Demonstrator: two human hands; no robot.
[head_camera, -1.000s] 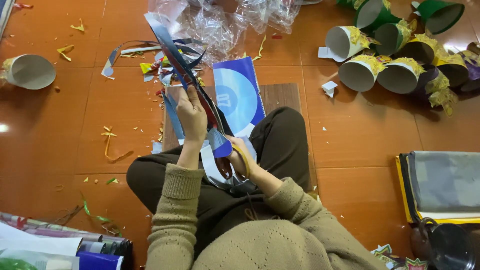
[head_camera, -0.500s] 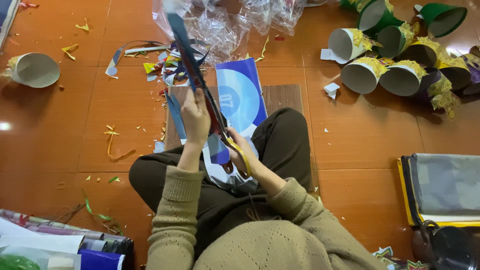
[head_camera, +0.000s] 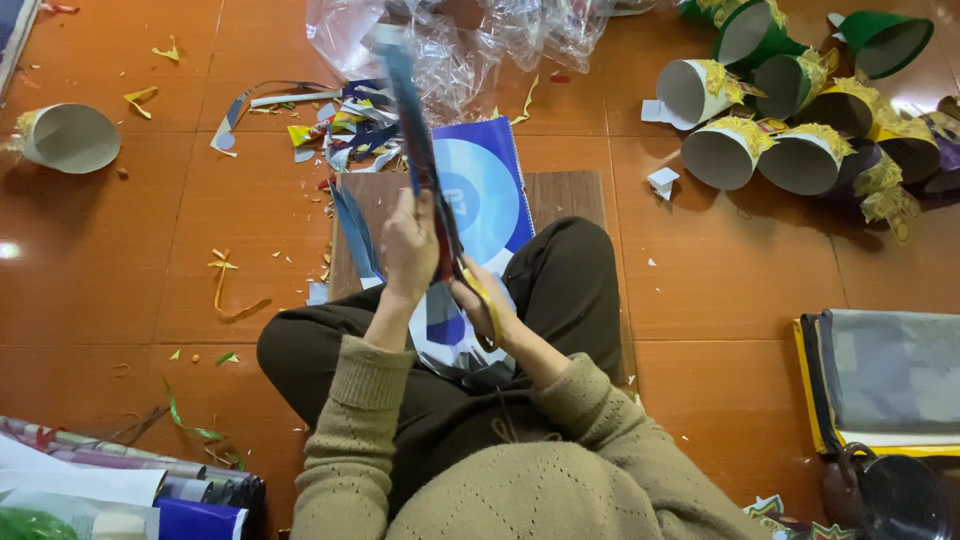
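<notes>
Two hands are used: the strip (head_camera: 415, 140) is gripped upright by the left hand (head_camera: 408, 245), so it can be cut by scissors (head_camera: 478, 300) clasped in the right hand (head_camera: 478, 300).

scissors (head_camera: 478, 300): 1 | blue notebook (head_camera: 490, 185): 1 | lone paper cone (head_camera: 68, 138): 1 | hands: 2

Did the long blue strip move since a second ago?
Yes. The strip swung right: its top end, once over the scrap pile, now points up at the clear plastic.
</notes>
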